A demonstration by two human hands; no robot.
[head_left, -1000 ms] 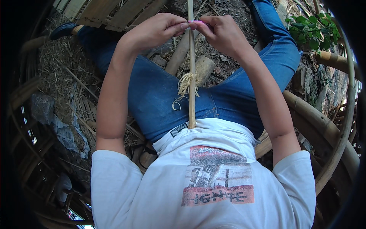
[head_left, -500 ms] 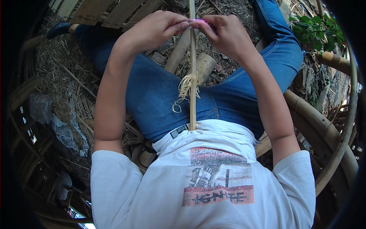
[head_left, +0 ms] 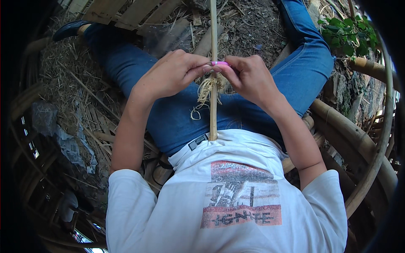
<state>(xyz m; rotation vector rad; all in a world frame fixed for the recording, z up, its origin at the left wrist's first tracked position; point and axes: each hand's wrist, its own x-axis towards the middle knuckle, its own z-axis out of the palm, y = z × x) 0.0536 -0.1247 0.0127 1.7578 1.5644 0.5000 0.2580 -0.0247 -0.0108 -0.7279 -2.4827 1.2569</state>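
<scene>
A long, narrow pale wooden stick (head_left: 214, 120) runs away from my waist, its near end resting against my white shirt. Across it lies a small tool with a pink handle (head_left: 220, 63); its working edge is too small to make out. My right hand (head_left: 253, 78) is closed on the pink handle, while my left hand (head_left: 171, 74) pinches the tool's other end with thumb and finger. Just below both hands, curly pale shavings (head_left: 205, 93) hang bunched on the stick over my lap.
My legs in blue jeans (head_left: 303, 63) are spread on either side. Wooden slats (head_left: 126, 14) lie at the far left, and leafy green plants (head_left: 348, 36) grow at the far right. Curved bamboo poles (head_left: 346, 124) bend along the right side. Straw and debris (head_left: 69, 80) cover the ground at left.
Both hands have slid along the stick toward my body with the pink-handled tool, down to just above the shavings. The stick stays in nearly the same place.
</scene>
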